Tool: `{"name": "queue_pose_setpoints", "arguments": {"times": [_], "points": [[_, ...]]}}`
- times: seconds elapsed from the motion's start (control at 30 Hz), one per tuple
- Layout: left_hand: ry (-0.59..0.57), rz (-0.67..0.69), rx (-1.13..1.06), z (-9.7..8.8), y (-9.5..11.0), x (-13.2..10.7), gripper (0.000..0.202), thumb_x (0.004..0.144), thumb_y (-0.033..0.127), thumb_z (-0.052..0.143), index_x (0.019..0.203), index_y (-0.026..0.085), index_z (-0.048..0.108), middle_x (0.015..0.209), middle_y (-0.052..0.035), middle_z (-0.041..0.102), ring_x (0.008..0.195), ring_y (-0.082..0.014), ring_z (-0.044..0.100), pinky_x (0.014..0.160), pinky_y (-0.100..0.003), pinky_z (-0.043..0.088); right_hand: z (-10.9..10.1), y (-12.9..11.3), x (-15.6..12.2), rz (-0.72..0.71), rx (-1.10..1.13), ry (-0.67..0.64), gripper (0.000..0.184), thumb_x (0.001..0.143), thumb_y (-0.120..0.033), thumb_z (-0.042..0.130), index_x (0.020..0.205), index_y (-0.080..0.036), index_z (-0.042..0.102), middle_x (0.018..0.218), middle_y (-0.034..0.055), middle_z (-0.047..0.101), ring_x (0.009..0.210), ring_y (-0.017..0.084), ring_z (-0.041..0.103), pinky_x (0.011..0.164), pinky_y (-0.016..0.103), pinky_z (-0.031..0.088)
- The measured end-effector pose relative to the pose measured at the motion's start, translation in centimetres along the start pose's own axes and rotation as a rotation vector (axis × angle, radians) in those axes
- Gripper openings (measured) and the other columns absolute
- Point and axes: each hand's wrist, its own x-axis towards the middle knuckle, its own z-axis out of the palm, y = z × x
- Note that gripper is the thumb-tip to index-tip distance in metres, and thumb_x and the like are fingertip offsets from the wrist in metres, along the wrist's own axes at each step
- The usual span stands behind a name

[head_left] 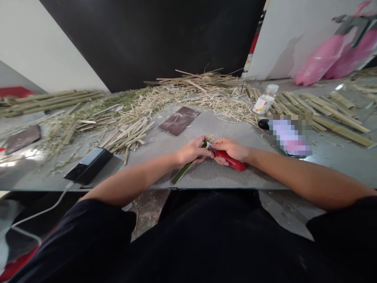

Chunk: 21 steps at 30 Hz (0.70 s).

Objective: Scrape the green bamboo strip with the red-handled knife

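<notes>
No legible text, brand, number or sign was found. A label was carried on the plastic bottle, but its print was too small and blurred to be read.

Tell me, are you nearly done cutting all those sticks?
Some looks done: a pile of thin split strips and shavings lies on the table. Right now the left hand holds a green bamboo strip while the right hand works it with a red-handled knife. Plenty seems left: whole bamboo stalks wait at the right.
</notes>
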Motion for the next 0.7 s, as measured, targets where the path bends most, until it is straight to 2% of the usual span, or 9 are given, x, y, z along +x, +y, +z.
{"name": "queue_pose_setpoints", "arguments": {"times": [0.17, 0.3, 0.43, 0.57, 0.7], "points": [[0.02, 0.009, 0.147, 0.16, -0.46, -0.03, 0.052, 0.086, 0.045, 0.087, 0.099, 0.024, 0.041, 0.077, 0.0029, 0.063, 0.042, -0.0047, 0.042, 0.039, -0.021, 0.025, 0.08, -0.15, -0.08, 0.052, 0.006, -0.033, 0.037, 0.103, -0.048, 0.061, 0.079, -0.021, 0.057, 0.053, -0.0005, 0.057, 0.04, 0.013, 0.048, 0.04, 0.024, 0.041], [0.052, -0.003, 0.192, 0.16, -0.64, 0.02, 0.056, 0.085, 0.053, 0.088, 0.095, 0.024, 0.042, 0.071, 0.0043, 0.057, 0.042, -0.0047, 0.041, 0.04, -0.021, 0.022, -0.06, 0.12, 0.03, 0.069, 0.035, -0.052, 0.035, 0.103, -0.049, 0.06, 0.082, -0.021, 0.057, 0.052, -0.0015, 0.056, 0.039, 0.013, 0.046, 0.037, 0.023, 0.038], [0.041, 0.0, 0.188, 0.35, -0.52, -0.07, 0.054, 0.088, 0.058, 0.085, 0.096, 0.024, 0.044, 0.068, 0.005, 0.054, 0.04, -0.0049, 0.039, 0.039, -0.022, 0.023, 0.02, 0.29, 0.14, 0.063, 0.055, -0.052, 0.034, 0.104, -0.047, 0.059, 0.082, -0.021, 0.057, 0.05, -0.0015, 0.055, 0.038, 0.013, 0.046, 0.037, 0.022, 0.037], [0.028, -0.005, 0.157, 0.59, -0.42, -0.18, 0.052, 0.09, 0.055, 0.083, 0.096, 0.024, 0.042, 0.065, 0.0064, 0.052, 0.04, -0.0055, 0.038, 0.039, -0.022, 0.025, 0.19, 0.32, 0.18, 0.063, 0.052, -0.046, 0.035, 0.104, -0.047, 0.06, 0.081, -0.02, 0.057, 0.049, -0.0019, 0.053, 0.037, 0.013, 0.046, 0.038, 0.022, 0.038], [0.059, 0.0, 0.177, 0.65, -0.45, -0.12, 0.049, 0.093, 0.055, 0.08, 0.097, 0.024, 0.043, 0.06, 0.0082, 0.047, 0.041, -0.0062, 0.037, 0.041, -0.022, 0.024, 0.44, 0.52, 0.33, 0.041, 0.04, 0.004, 0.037, 0.103, -0.049, 0.061, 0.08, -0.02, 0.057, 0.048, -0.0015, 0.054, 0.037, 0.013, 0.047, 0.039, 0.023, 0.038]]}}
